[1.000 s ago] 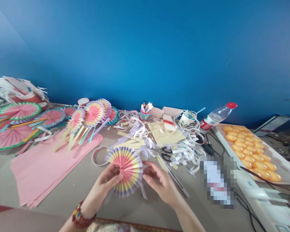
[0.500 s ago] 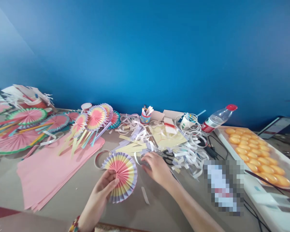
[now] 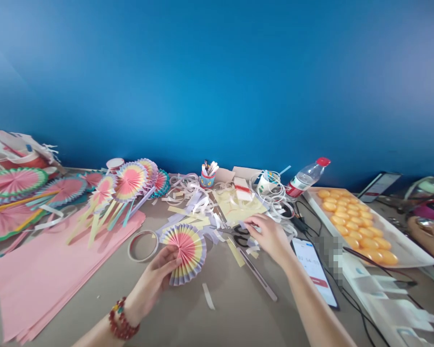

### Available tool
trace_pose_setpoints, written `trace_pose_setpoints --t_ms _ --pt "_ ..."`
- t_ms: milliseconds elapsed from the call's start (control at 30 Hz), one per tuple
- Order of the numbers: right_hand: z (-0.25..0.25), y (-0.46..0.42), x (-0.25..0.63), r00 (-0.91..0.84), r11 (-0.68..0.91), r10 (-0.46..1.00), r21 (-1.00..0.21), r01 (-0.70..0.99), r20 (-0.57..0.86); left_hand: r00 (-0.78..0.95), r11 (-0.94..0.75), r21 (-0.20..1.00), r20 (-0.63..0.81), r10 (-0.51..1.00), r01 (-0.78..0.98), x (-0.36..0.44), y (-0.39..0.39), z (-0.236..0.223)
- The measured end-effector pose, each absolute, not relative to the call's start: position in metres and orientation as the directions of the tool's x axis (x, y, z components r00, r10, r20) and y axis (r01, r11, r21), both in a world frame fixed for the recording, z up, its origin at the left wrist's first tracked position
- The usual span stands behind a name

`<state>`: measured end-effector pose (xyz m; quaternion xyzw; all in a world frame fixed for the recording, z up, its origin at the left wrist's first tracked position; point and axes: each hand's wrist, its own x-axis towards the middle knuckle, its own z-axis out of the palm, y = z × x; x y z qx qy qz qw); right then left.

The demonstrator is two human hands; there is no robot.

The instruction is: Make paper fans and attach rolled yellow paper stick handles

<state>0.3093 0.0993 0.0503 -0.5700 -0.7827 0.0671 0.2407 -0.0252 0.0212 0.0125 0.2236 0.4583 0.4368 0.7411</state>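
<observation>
My left hand [image 3: 155,267] pinches a round pleated paper fan [image 3: 185,255] by its left edge, thumb in front. The fan has a pink centre, a yellow ring and a lilac rim, with a gap in the circle near my fingers. My right hand [image 3: 269,236] reaches over black scissors handles [image 3: 241,237], fingers slightly apart and bent, nothing visible in them. White and yellow paper strips [image 3: 235,251] lie by its fingertips. Below it is a slim utility knife [image 3: 256,274]. A roll of tape [image 3: 130,250] lies left of the fan.
Pink sheets [image 3: 50,270] and finished fans [image 3: 130,180] spread to the left. A pen cup [image 3: 207,180], paper scraps [image 3: 202,205] and a bottle [image 3: 307,176] stand behind. On the right are a phone [image 3: 311,265], a tray of orange eggs [image 3: 428,260], cables and another person's hand [image 3: 428,241].
My right hand has moved right, from beside the fan to over the scissors. The fan stays in my left hand. The view has shifted to the right, and another person's hand now shows there.
</observation>
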Motion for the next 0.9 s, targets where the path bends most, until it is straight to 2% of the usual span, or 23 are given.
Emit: trace_pose_setpoints --t_ms 133,333,467,633,733,800,833,900 --pt "0.039 0.094 0.312 -0.227 0.323 0.933 -0.372 0.87 0.281 0.259 0.528 0.739 -0.46 0.849 -0.418 -0.021 0.024 0.009" --pt "0.031 0.097 0.294 -0.196 0.309 0.933 -0.39 0.868 0.302 0.156 0.439 0.793 -0.414 0.897 -0.423 -0.026 0.032 0.011" --pt "0.035 0.103 0.275 -0.276 0.39 0.908 -0.397 0.831 0.314 0.209 0.485 0.77 -0.438 0.874 -0.414 -0.019 0.031 0.013" --pt "0.039 0.099 0.255 -0.395 0.508 0.857 -0.408 0.759 0.332 0.292 0.488 0.774 -0.396 0.87 -0.403 -0.015 0.027 0.013" --pt "0.042 0.093 0.255 -0.457 0.56 0.828 -0.418 0.716 0.326 0.327 0.411 0.898 -0.346 0.879 -0.155 -0.034 0.021 0.01" --pt "0.045 0.089 0.257 -0.465 0.559 0.829 -0.433 0.707 0.311 0.296 0.142 0.971 -0.195 0.935 0.191 -0.054 0.017 0.006" --pt "0.047 0.088 0.259 -0.463 0.556 0.831 -0.442 0.704 0.307 0.245 -0.046 0.927 -0.05 0.968 0.372 -0.065 0.016 0.004" --pt "0.049 0.085 0.259 -0.461 0.551 0.835 -0.455 0.699 0.301 0.195 -0.276 0.681 0.195 0.961 0.679 -0.085 0.016 -0.001"
